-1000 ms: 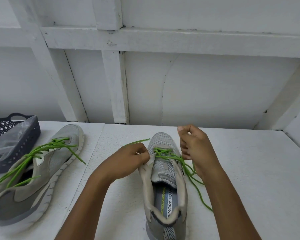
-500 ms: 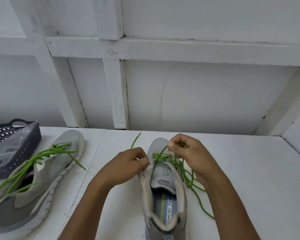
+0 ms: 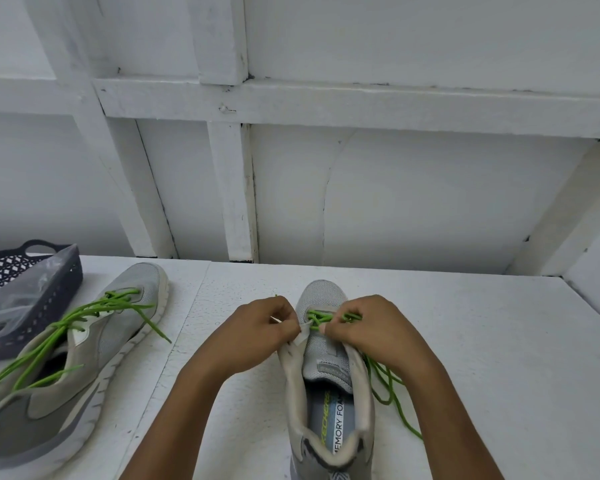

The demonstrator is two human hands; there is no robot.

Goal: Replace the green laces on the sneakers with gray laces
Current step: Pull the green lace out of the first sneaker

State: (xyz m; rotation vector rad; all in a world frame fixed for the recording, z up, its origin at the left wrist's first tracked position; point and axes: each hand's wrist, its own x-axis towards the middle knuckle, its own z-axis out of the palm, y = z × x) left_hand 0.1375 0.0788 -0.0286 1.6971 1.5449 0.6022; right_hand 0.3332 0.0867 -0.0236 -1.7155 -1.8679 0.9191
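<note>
A gray sneaker (image 3: 329, 386) stands in the middle of the white table, toe pointing away from me. Its green lace (image 3: 317, 318) crosses only the lowest eyelets near the toe, and the loose length (image 3: 388, 393) trails off the shoe's right side onto the table. My left hand (image 3: 257, 327) pinches the left eyelet flap of this sneaker. My right hand (image 3: 371, 327) pinches the green lace at the lowest eyelets. A second gray sneaker (image 3: 70, 368) lies at the left, with its green lace (image 3: 84, 323) loosened and spread.
A dark perforated basket (image 3: 49, 299) holding a clear plastic bag stands at the far left, behind the second sneaker. A white panelled wall (image 3: 361, 188) rises right behind the table. The table's right edge (image 3: 593, 306) runs diagonally at the right.
My right hand has come down from above the toe to the lowest eyelets and taken the lace there. The lace end by my left hand has dropped out of sight.
</note>
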